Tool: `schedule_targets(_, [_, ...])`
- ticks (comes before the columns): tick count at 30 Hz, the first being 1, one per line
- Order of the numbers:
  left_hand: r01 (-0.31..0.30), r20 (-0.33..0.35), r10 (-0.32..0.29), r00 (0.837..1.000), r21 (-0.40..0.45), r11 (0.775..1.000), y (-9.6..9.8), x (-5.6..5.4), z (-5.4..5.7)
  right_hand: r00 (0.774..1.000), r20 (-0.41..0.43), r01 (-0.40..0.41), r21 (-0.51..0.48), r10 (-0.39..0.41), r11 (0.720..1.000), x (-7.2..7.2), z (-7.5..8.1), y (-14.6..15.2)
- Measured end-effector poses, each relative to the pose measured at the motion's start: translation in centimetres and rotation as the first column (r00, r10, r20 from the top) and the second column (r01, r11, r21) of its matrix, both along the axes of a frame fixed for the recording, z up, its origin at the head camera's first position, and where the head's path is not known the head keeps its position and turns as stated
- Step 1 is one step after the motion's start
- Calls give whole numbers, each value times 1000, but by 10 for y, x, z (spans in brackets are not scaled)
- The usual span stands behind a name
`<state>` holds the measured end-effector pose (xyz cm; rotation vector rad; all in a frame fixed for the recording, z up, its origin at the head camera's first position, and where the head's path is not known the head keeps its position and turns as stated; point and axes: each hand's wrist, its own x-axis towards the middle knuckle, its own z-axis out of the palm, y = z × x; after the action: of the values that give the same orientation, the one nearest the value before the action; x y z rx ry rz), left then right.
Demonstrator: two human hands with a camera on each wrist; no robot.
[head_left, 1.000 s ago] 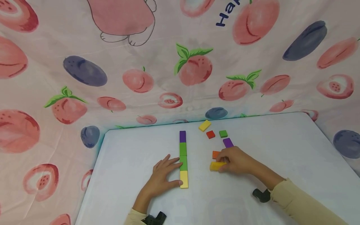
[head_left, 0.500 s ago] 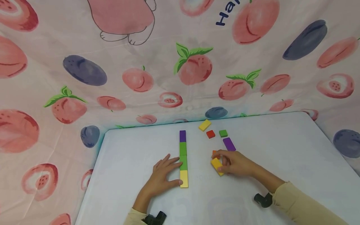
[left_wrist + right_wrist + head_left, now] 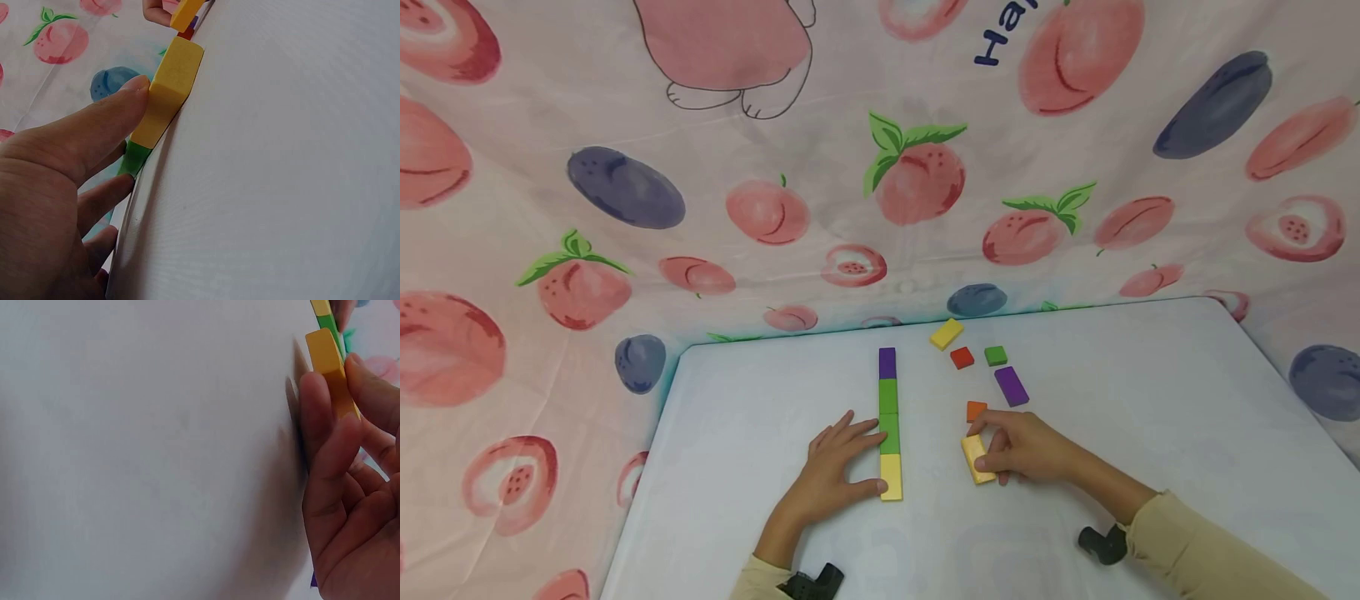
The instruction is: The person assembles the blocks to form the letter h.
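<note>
A straight row of blocks lies on the white table: a purple block (image 3: 887,363) at the far end, two green blocks (image 3: 888,433), and a yellow block (image 3: 891,477) nearest me. My left hand (image 3: 831,475) rests along the row's left side with fingers extended. Its thumb touches the near yellow block (image 3: 169,90), and a fingertip reaches the green one (image 3: 134,159). To the right of the row, my right hand (image 3: 1033,446) pinches another yellow block (image 3: 977,459) between thumb and fingers, tilted above the tabletop. The same held block (image 3: 330,369) shows in the right wrist view.
Just beyond the right hand lies an orange block (image 3: 976,411), partly covered by its fingers. Farther back are a purple block (image 3: 1012,386), a green block (image 3: 996,356), a red block (image 3: 962,358) and a yellow block (image 3: 947,334). A fruit-printed cloth (image 3: 820,167) hangs behind the table (image 3: 760,383).
The right hand has drawn the yellow block slightly toward me, away from the orange block, and turned it from lying crosswise to nearly lengthwise. The left hand and the row stay put.
</note>
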<state>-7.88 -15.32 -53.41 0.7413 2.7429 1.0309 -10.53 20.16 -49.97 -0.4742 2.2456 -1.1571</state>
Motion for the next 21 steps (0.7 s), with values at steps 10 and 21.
schedule_targets(10, [1,42,-1,999,11,1000,0,0,3,999,32,12,29,-13,1000,3,4,-10])
schedule_targets(21, [4,10,-4,1000,8,1000,-1,-1,-1,1000,17,19,47,-20,999,3,2,-15])
